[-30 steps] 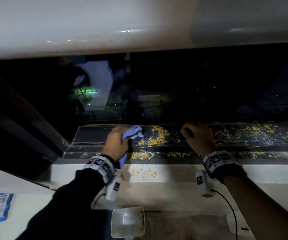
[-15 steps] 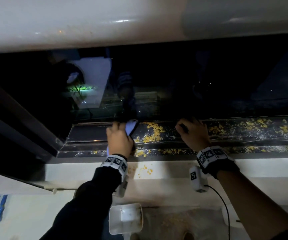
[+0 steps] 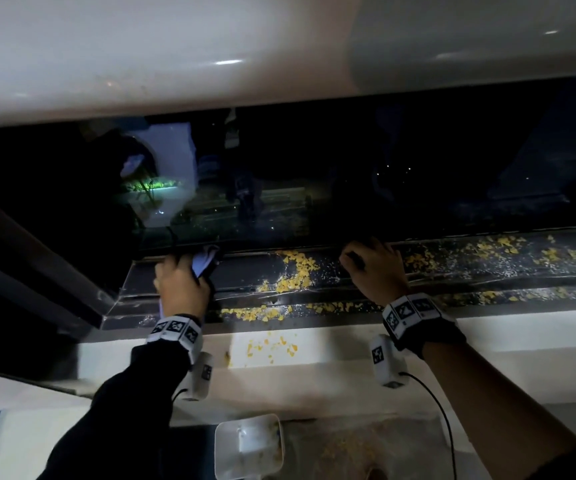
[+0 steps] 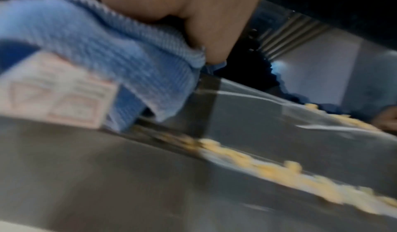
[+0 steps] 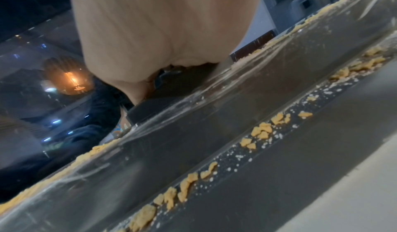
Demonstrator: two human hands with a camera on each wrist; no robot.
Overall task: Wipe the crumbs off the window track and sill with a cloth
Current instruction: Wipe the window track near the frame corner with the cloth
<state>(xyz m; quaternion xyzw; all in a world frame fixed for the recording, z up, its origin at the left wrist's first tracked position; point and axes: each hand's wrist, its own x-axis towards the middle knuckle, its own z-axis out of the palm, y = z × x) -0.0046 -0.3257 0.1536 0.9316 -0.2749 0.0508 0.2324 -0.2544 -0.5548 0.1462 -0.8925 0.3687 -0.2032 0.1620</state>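
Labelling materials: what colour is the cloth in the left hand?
Light blue ribbed cloth, clearest in the left wrist view.

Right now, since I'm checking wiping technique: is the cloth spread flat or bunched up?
Bunched. The blue cloth is gripped in the left hand, folds spilling out, on the window track.

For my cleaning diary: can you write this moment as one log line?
left hand: grips blue cloth, track's left end | right hand: rests on track | crumbs: between hands

Before me, twelve o'clock: dark window glass, night outside, faint lights reflected. Above it: glossy white overhead surface. Seven o'clock: pale counter. Six o'clock: white scoop-like container. Light: dim overall.
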